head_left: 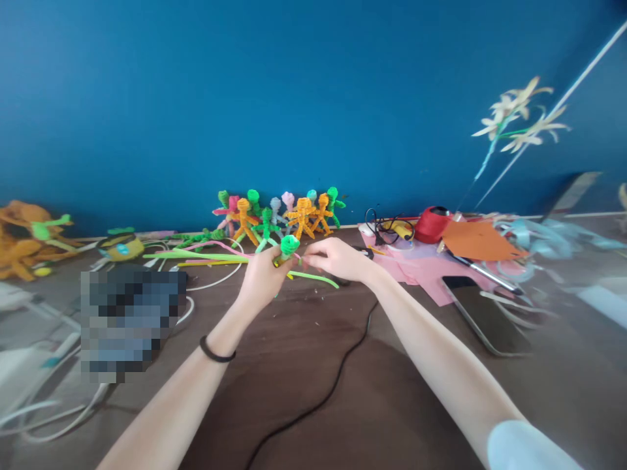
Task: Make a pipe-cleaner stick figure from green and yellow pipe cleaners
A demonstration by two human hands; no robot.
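Note:
My left hand [263, 277] is closed around a small pipe-cleaner figure with a coiled green head [289, 245] that sticks up above the thumb. A bit of yellow shows under the head, while the rest of the figure is hidden by my fingers. Just to the right, my right hand [337, 258] has its fingertips pinched together close to the figure. What they grip is too small to make out. Light green pipe cleaners [210, 256] lie on the table behind my left hand, and one green end [321, 279] reaches out below my right fingers.
Several coloured pipe-cleaner figures [303, 214] stand along the blue wall. Orange figures [24, 241] lie far left, near a pixelated device [132, 323] with white cables. At right are pink sheets [416, 267], a red spool [431, 224] and a phone [482, 316]. A black cable [337, 378] crosses the table.

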